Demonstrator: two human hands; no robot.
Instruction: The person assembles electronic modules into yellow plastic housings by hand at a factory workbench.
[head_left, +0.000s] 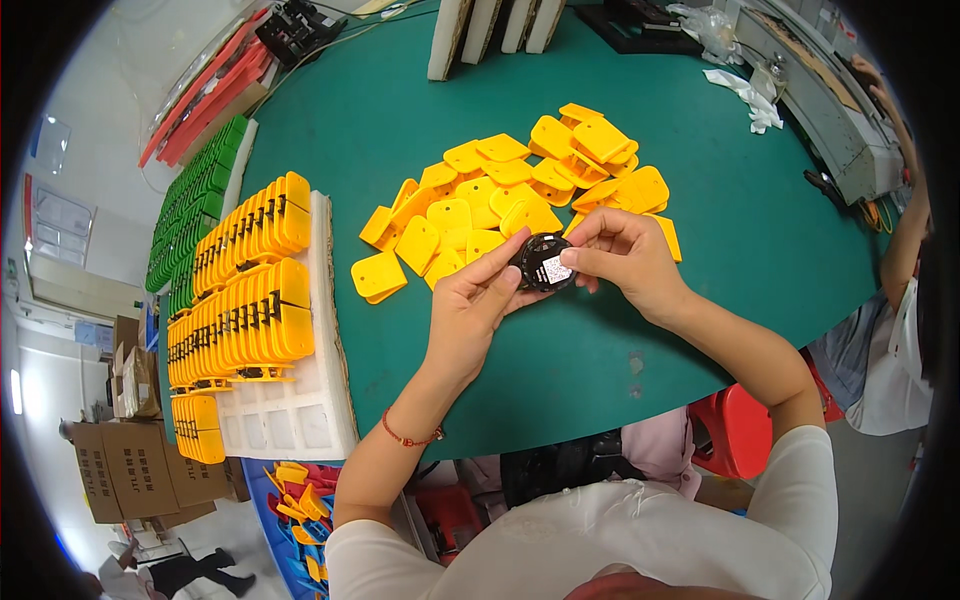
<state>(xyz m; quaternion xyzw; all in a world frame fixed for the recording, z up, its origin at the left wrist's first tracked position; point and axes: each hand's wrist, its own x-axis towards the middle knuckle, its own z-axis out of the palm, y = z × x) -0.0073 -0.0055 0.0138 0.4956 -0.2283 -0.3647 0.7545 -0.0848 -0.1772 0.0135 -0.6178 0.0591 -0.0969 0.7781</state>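
A small round black disc-shaped part (533,251) with a white printed label (557,268) is between my two hands, above the green table. My left hand (478,296) grips it at its left edge, thumb in front and fingers behind. At the label's right side, my right hand (628,258) pinches with thumb and forefinger; whether it grips the label or the disc's rim I cannot tell. Just beyond my hands lies a loose pile of yellow plastic pieces (451,222), flat with rounded corners and small holes.
To the left, a white foam tray (325,330) holds rows of yellow pieces (240,330) with black parts; green ones (200,190) stand behind it. Foam slabs (450,38) rise at the far edge. A blue bin (290,545) of coloured pieces sits lower left. Another person (905,330) is at right.
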